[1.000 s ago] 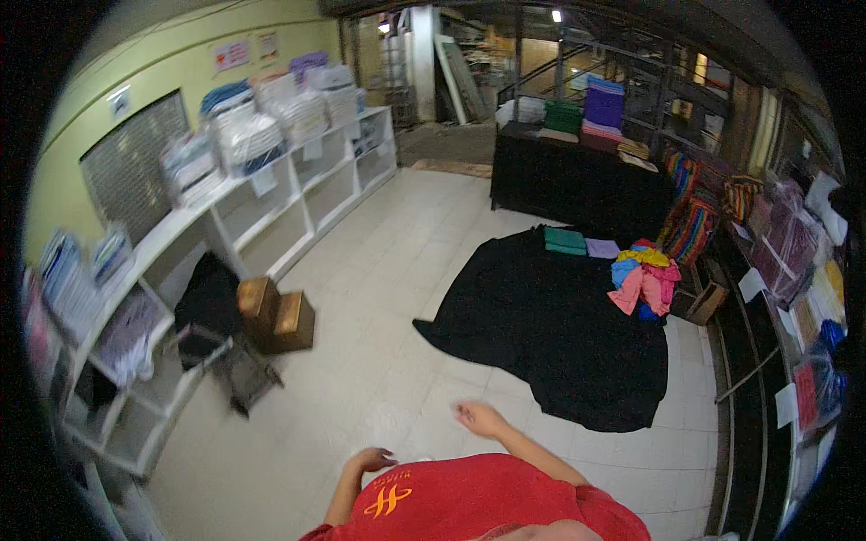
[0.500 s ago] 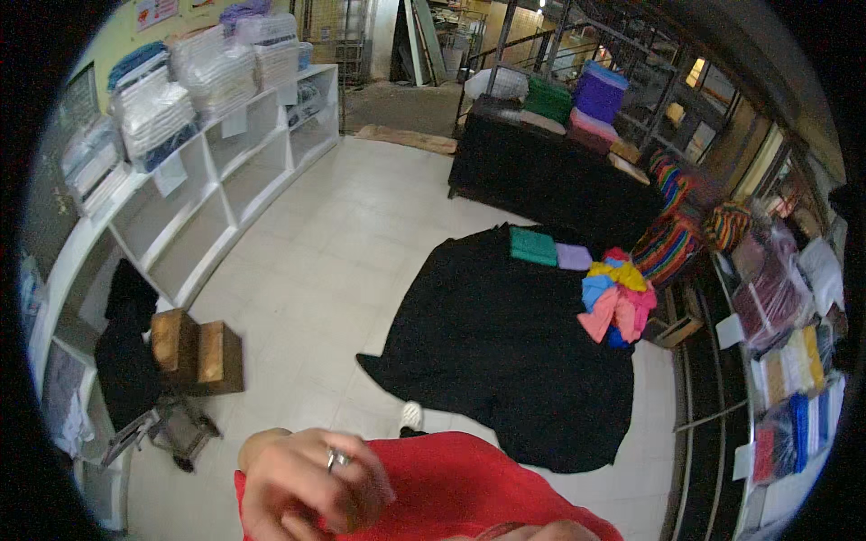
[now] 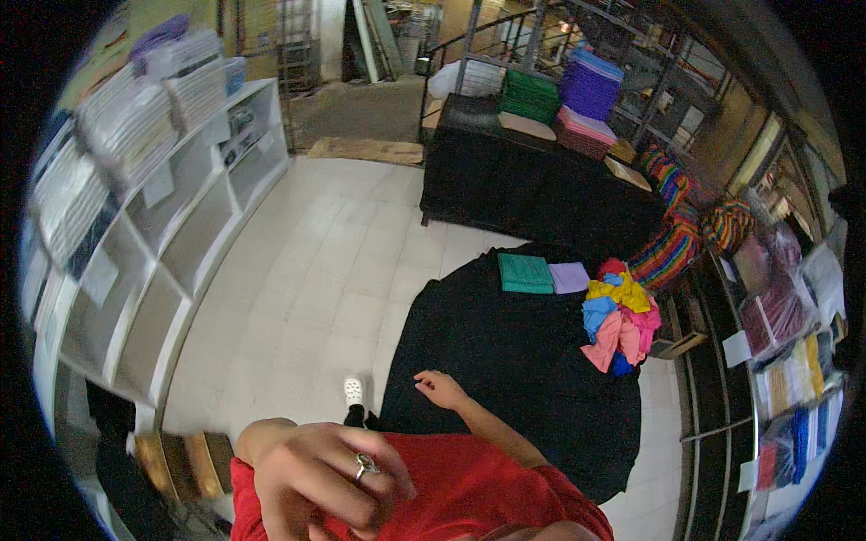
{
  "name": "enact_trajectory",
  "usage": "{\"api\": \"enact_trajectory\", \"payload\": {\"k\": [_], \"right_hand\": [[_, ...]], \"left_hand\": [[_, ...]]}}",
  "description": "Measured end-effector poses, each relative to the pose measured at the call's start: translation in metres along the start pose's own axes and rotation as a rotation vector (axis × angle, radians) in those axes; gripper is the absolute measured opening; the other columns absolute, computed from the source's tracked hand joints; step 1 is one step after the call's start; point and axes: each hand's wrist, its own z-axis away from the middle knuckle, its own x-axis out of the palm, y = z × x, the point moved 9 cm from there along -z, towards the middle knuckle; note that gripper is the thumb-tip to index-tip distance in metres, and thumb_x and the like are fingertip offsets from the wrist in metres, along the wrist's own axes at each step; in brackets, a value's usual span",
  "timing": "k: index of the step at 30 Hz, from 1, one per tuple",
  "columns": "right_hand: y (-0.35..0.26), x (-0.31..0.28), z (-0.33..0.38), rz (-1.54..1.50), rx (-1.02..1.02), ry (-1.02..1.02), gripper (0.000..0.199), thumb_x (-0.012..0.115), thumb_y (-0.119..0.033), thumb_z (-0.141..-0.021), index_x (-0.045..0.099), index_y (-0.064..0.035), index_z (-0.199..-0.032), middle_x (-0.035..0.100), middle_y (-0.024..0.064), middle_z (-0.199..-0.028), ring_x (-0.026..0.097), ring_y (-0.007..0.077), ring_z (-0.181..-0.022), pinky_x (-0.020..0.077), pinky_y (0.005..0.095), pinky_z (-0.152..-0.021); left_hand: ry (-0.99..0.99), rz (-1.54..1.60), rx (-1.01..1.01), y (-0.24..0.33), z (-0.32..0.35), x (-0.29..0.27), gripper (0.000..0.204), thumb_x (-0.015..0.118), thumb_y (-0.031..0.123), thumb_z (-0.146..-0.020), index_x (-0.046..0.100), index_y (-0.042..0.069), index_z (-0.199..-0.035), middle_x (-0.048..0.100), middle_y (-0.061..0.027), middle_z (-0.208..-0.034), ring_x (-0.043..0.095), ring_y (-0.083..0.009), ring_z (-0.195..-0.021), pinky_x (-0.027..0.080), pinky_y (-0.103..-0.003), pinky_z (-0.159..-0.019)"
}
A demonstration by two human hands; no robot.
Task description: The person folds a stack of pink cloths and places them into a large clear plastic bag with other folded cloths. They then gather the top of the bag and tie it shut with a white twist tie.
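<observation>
My left hand [image 3: 329, 478] is raised close in front of my red shirt [image 3: 451, 478], a ring on one finger. Its fingers are curled, and whatever they may hold is hidden. Lower down, my right hand [image 3: 439, 389] hangs over the left part of a large black cloth [image 3: 505, 343] spread on the floor; its fingers are loosely apart with nothing in them. At the cloth's far edge lie a folded green cloth [image 3: 524, 273] and a folded lilac cloth [image 3: 568, 278]. A heap of crumpled coloured cloths [image 3: 622, 325] lies to their right.
White shelves [image 3: 185, 270] with plastic-wrapped stacks line the left, wooden blocks [image 3: 185, 460] before them. A black-covered table [image 3: 532, 176] bearing folded stacks stands at the back. Striped bundles [image 3: 667, 248] and a rack of wrapped textiles [image 3: 780, 370] border the right. A white clog [image 3: 353, 390] is on my foot.
My right hand has come into view over the black cloth. The view has turned left, and the white clog now shows more fully. My left hand stays raised.
</observation>
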Motion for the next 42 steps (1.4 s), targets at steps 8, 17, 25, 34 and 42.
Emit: {"api": "enact_trajectory", "payload": {"k": [8,17,25,34,42], "right_hand": [[0.227,0.029,-0.096,-0.016,0.571,0.065,0.033,0.055,-0.032,-0.093,0.061,-0.0091,-0.116,0.066,0.0135,-0.105,0.063,0.0299,-0.098,0.0500,0.0383,-0.085],[0.260,-0.085,-0.170,-0.248,1.097,0.235,0.036,0.057,-0.036,-0.091,0.061,-0.0099,-0.116,0.066,0.0123,-0.101,0.064,0.0272,-0.089,0.0508,0.0376,-0.077],[0.354,-0.208,-0.383,-0.247,1.067,0.196,0.039,0.059,-0.040,-0.090,0.062,-0.0107,-0.115,0.067,0.0112,-0.097,0.065,0.0249,-0.082,0.0516,0.0369,-0.071],[0.410,-0.504,-0.745,-0.234,0.697,0.335,0.043,0.061,-0.045,-0.089,0.060,-0.0159,-0.121,0.067,0.0091,-0.097,0.067,0.0191,-0.077,0.0528,0.0331,-0.063],[0.530,-0.639,-0.881,0.107,0.582,0.328,0.034,0.058,-0.038,-0.090,0.063,-0.0150,-0.115,0.067,0.0062,-0.094,0.064,0.0208,-0.075,0.0523,0.0336,-0.067]], "left_hand": [[0.103,0.112,-0.040,-0.132,0.025,-0.305,0.008,0.062,0.029,-0.091,0.065,0.023,-0.087,0.061,-0.0052,-0.064,0.064,-0.0172,-0.064,0.055,-0.036,-0.068],[-0.168,0.199,-0.018,-0.350,0.031,-0.510,0.066,0.066,0.047,-0.085,0.041,0.019,-0.138,0.065,-0.0060,-0.075,0.058,-0.0216,-0.054,0.053,-0.041,-0.069],[-0.300,0.130,-0.933,-0.686,0.131,-0.634,0.035,0.068,0.023,-0.088,0.062,0.012,-0.120,0.067,-0.0079,-0.091,0.063,-0.0210,-0.081,0.050,-0.030,-0.078],[-0.949,-0.491,-1.508,-0.980,0.301,-0.733,0.050,0.052,0.047,-0.093,0.052,0.016,-0.131,0.064,-0.0131,-0.115,0.060,-0.0314,-0.107,0.043,-0.052,-0.092],[-1.191,-0.523,-1.529,-1.245,0.299,-0.800,0.054,0.054,0.050,-0.090,0.051,0.016,-0.132,0.061,-0.0160,-0.119,0.056,-0.0341,-0.113,0.042,-0.053,-0.093]]}}
